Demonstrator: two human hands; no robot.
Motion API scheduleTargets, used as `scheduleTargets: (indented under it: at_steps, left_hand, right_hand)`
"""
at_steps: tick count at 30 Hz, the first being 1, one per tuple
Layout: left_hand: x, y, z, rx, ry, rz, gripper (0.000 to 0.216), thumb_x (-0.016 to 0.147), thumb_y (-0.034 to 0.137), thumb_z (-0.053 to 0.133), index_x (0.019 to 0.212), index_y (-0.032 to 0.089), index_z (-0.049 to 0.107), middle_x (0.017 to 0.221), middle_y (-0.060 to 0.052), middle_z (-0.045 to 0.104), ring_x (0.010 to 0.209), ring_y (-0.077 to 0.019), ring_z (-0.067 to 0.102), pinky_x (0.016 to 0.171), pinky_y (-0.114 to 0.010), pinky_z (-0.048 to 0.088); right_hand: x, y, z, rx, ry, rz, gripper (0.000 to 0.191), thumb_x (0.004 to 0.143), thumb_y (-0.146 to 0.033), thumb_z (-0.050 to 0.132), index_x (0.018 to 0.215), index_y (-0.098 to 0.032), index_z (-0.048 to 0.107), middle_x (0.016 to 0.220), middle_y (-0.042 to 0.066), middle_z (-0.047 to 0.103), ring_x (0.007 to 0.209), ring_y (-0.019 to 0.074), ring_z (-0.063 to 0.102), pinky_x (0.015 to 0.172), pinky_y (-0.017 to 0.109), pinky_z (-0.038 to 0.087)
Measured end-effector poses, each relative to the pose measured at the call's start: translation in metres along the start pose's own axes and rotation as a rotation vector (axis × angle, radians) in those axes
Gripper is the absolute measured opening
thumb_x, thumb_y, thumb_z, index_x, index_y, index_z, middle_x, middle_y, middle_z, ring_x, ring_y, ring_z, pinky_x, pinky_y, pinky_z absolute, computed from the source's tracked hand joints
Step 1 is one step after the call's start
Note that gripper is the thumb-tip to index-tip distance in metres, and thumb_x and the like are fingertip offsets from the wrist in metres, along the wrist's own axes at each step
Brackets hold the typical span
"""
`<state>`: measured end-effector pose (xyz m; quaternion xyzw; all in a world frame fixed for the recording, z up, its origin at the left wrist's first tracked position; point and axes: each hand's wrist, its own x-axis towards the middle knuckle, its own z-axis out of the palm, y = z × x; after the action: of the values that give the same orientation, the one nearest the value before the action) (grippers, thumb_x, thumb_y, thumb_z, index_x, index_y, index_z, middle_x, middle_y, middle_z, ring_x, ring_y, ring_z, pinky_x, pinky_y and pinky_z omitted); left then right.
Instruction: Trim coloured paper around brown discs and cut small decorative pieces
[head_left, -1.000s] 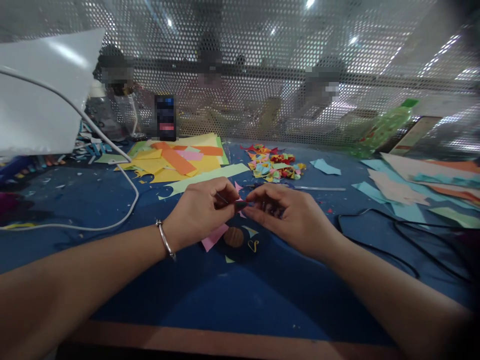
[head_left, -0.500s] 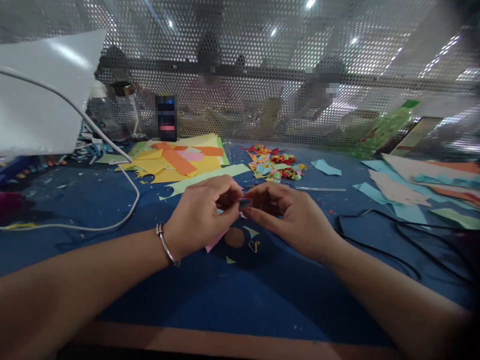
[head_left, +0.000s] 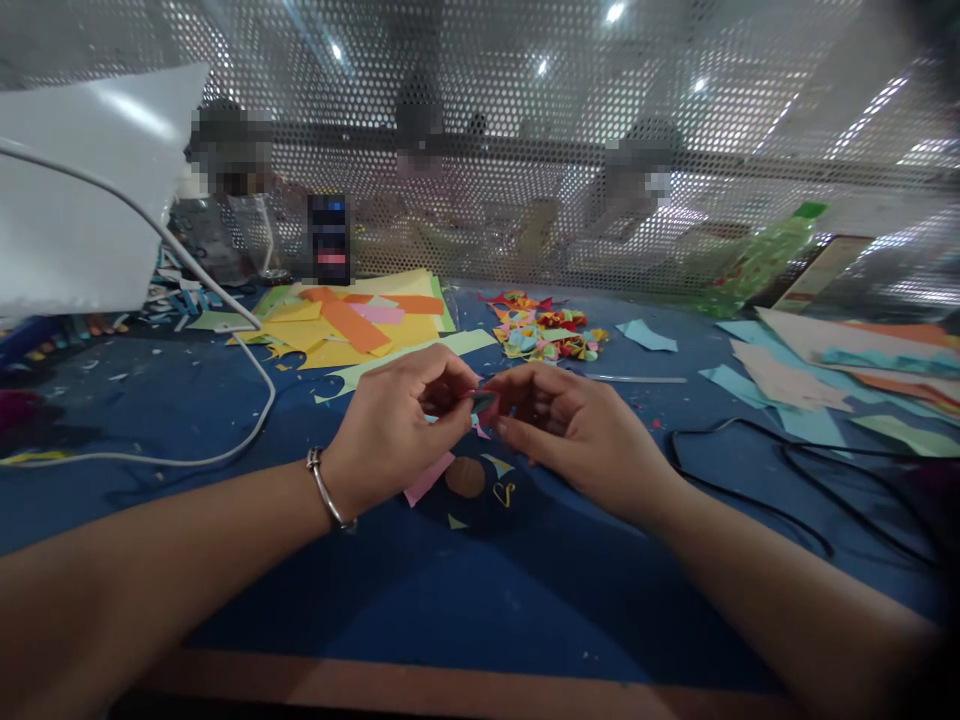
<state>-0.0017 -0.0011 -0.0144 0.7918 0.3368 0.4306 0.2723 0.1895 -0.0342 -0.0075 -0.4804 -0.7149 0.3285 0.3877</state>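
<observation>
At the middle of the blue table (head_left: 420,590), both hands meet over a small folded piece of paper (head_left: 484,403), red and teal, held just above the surface. Left hand (head_left: 397,425): fingers curled, thumb and forefinger pinching the left edge of the piece; a silver bangle (head_left: 328,490) sits on that wrist. Right hand (head_left: 570,425): fingers bent inward, tips gripping the right edge of the same piece. The two hands touch at the fingertips. Directly below them on the table lie a pink paper scrap (head_left: 426,478), partly under the left hand, a round brown disc (head_left: 465,477) just beside it, and a small yellow clip (head_left: 504,493) near the disc. Beyond the hands: a heap of small folded coloured pieces (head_left: 546,335); to its left a stack of yellow and orange sheets (head_left: 352,325) with a pale green strip (head_left: 450,348) at its near edge. A white cable (head_left: 247,350) curves over the table on the left; a black cable (head_left: 750,480) loops on the right. Light blue and cream offcuts (head_left: 795,375) lie far right, a green bottle (head_left: 757,255) behind them. A perforated metal screen (head_left: 525,120) closes the back of the bench; people behind it are blurred.
</observation>
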Motion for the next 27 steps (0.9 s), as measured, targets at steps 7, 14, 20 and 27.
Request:
scheduleTargets:
  at_steps: [7,14,20,27]
  left_hand:
    - [0.0001,-0.0032,0.0022,-0.072,0.021,-0.047,0.006,0.081,0.015,0.065,0.086,0.017,0.062,0.075,0.001,0.069,0.067,-0.0109,0.067,0.063,-0.021,0.055]
    - [-0.0017,-0.0029,0.0006,0.216,0.066,0.267,0.012,0.079,0.007,0.065,0.086,0.016,0.064,0.082,0.0,0.067,0.073,-0.0092,0.064,0.071,-0.02,0.053]
    - [-0.0013,-0.0055,0.0006,0.322,0.079,0.429,0.015,0.079,0.005,0.067,0.09,0.015,0.063,0.085,-0.002,0.067,0.079,-0.0108,0.063,0.073,-0.021,0.052]
    - [-0.0037,0.0039,-0.0004,0.04,-0.055,0.199,0.012,0.08,0.01,0.065,0.09,0.016,0.063,0.088,-0.002,0.067,0.078,-0.0108,0.067,0.075,-0.022,0.056]
  right_hand:
    - [-0.0002,-0.001,-0.0015,0.033,0.01,0.026,0.028,0.083,-0.033,0.068,0.106,-0.018,0.065,0.086,0.004,0.068,0.059,0.011,0.057,0.051,0.023,0.049]
    - [0.0004,-0.0024,0.0014,0.04,0.041,-0.006,0.019,0.081,-0.025,0.064,0.099,-0.017,0.065,0.076,0.002,0.067,0.059,0.012,0.059,0.053,0.024,0.048]
    - [0.0002,-0.0025,0.0016,0.036,0.042,-0.021,0.015,0.081,-0.024,0.061,0.094,-0.017,0.065,0.071,0.0,0.065,0.055,0.0114,0.058,0.051,0.023,0.046]
    - [-0.0002,0.0003,0.0015,0.028,0.054,-0.008,0.01,0.079,-0.023,0.059,0.086,-0.018,0.064,0.064,-0.002,0.061,0.053,0.0108,0.053,0.049,0.022,0.043]
